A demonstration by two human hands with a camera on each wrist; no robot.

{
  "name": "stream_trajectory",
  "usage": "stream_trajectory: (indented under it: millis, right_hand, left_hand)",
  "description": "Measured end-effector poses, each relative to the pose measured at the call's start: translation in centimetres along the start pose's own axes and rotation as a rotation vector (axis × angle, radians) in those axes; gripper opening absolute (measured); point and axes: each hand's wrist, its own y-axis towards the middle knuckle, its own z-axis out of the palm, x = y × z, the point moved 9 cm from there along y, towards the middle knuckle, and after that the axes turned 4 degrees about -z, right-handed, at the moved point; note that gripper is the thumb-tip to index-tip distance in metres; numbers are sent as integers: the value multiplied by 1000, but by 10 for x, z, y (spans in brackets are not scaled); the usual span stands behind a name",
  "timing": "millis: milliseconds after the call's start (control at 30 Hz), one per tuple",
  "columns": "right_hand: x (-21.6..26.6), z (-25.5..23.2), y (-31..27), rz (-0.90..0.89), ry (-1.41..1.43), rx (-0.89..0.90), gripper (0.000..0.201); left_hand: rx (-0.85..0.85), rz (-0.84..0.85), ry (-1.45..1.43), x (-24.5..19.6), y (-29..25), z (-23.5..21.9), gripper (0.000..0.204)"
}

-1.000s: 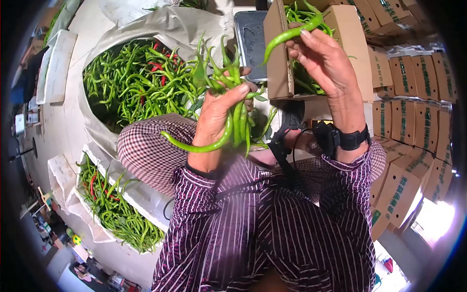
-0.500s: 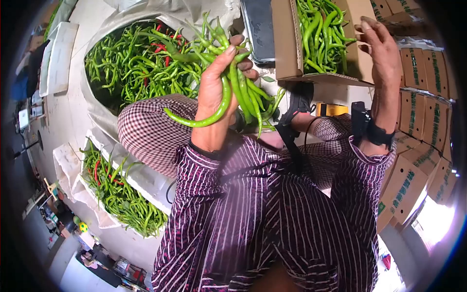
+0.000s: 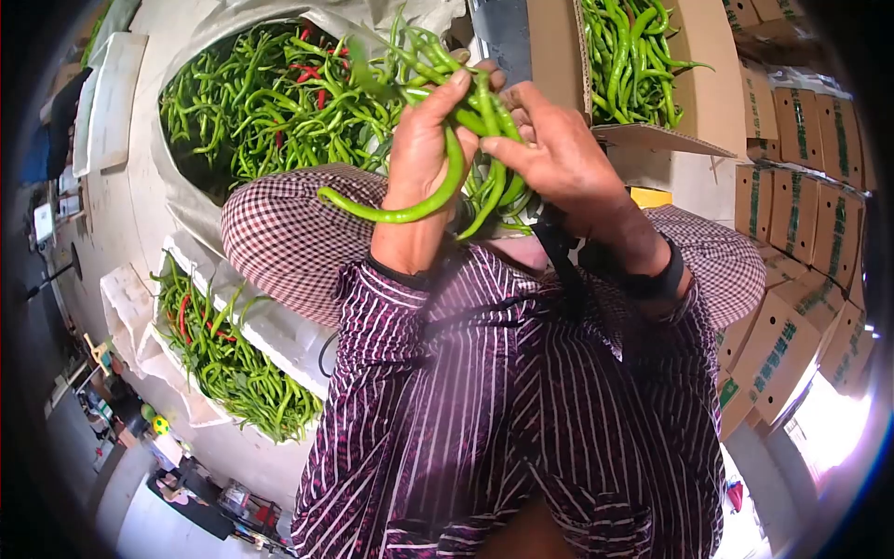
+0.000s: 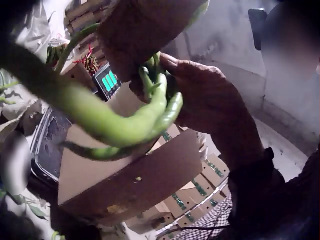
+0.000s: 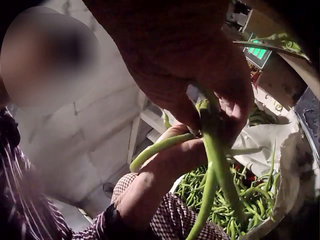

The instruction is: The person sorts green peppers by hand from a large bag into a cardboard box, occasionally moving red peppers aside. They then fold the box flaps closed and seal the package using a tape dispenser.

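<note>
Pepper bunch [image 3: 496,177] hung between both hands, above lap: left hand [image 3: 419,154] curled round it; right hand [image 3: 568,158] pinched one pepper, apparently near stem, fingertips partly hidden. Likely risks: neighbours slipping out through loose left hold if one was tugged; pepper snapping under hard pinch. Carton [image 3: 559,56], rightward, presented wall and folded-out flap as obstacles; overhanging pepper [image 3: 694,65] could snag. Sack [image 3: 191,222] and foam box [image 3: 251,312] flanked left knee [image 3: 284,224].

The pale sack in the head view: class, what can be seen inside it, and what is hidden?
Inside the sack are green peppers with a few red peppers. Its bottom cannot be seen beneath them, and the left knee hides part of the near edge.
</note>
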Motion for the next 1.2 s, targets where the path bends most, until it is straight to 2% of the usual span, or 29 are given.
stream_trajectory:
  millis: [67, 133, 200, 233, 267, 333, 367, 400, 467, 500, 533, 600, 633, 667, 733, 767, 800, 867, 900, 933, 967, 1000, 1033, 1067, 1133, 1167, 1200]
  right_hand:
    - [-17, 1, -3, 67, 115, 43, 33]
    - [-8, -7, -4, 52, 31, 33, 31]
    - [-6, -23, -2, -12, -69, -135, 31]
    - [-16, -19, 0, 114, -3, -60, 35]
    - [-14, -21, 2, 115, 0, -62, 35]
    - [-17, -20, 2, 197, 236, -49, 41]
    - [-26, -14, 2, 311, 434, -54, 37]
    - [-21, -17, 1, 310, 435, -55, 37]
    - [-9, -24, -2, 324, 867, -125, 29]
    - [-8, -28, -4, 300, 960, -69, 33]
    - [-14, -39, -6, 299, 960, -70, 33]
    - [-9, -53, -7, 196, 1183, 9, 28]
    - [-10, -62, -9, 193, 1190, -70, 29]
    - [-11, -66, -9, 190, 1187, -76, 29]
    - [-7, -69, -8, 180, 1394, -13, 29]
    - [-12, -76, -10, 199, 1345, -116, 29]
    - [-10, -77, -9, 195, 1346, -115, 29]
    - [-9, -83, -7, 169, 1306, -192, 28]
    - [-7, -80, -7, 223, 1146, -225, 39]
    - [-3, -71, -4, 219, 1147, -225, 39]
    - [2, -58, -1, 216, 982, -140, 39]
    - [8, -44, 2, 214, 816, -59, 40]
    - [20, -31, 2, 241, 721, 33, 41]
    - [22, -25, 10, 99, 589, -14, 44]
    - [6, -13, 18, 88, 150, -34, 59]
    - [2, -16, 16, 147, -45, -91, 65]
    - [-3, -13, 19, 144, -46, -87, 65]
  left_hand:
    - [2, 25, 159, -3, 4, -4, 26]
    - [-9, 65, 216, -4, -2, 7, 26]
    - [-24, 108, 280, -10, -5, 9, 26]
    - [10, 86, 303, -12, -6, 9, 28]
    - [45, 64, 326, -13, -7, 9, 30]
    - [-12, 112, 259, -20, -2, -3, 30]
    - [-56, 128, 187, -21, -1, -12, 29]
    - [-101, 143, 114, -25, -2, -16, 29]
    - [-96, 161, 80, -34, -5, -17, 23]
    - [-71, 177, 97, -40, -4, -19, 23]
    - [-46, 191, 114, -47, -3, -21, 23]
    - [-34, 200, 101, -49, -2, -21, 25]
    - [-59, 217, 74, -49, -3, -21, 25]
    - [-85, 234, 46, -50, -4, -20, 25]
    - [-51, 202, 16, -43, -4, -12, 27]
    - [41, 168, -23, -39, -4, -1, 27]
    - [131, 134, -62, -35, -5, 9, 28]
    - [123, 135, -77, -30, -5, 14, 31]
    - [242, 92, -134, -26, -5, 25, 32]
    - [364, 50, -189, -22, -5, 35, 33]
    - [448, 28, -210, -18, -7, 41, 39]
    - [313, 49, -152, -14, -9, 40, 40]
    - [295, 83, -68, -12, -8, 41, 40]
    - [277, 117, 15, -12, -8, 42, 41]
    - [227, 84, 17, -5, -9, 38, 42]
    - [203, 78, 12, -3, -10, 37, 42]
    - [181, 72, 7, -3, -10, 35, 42]
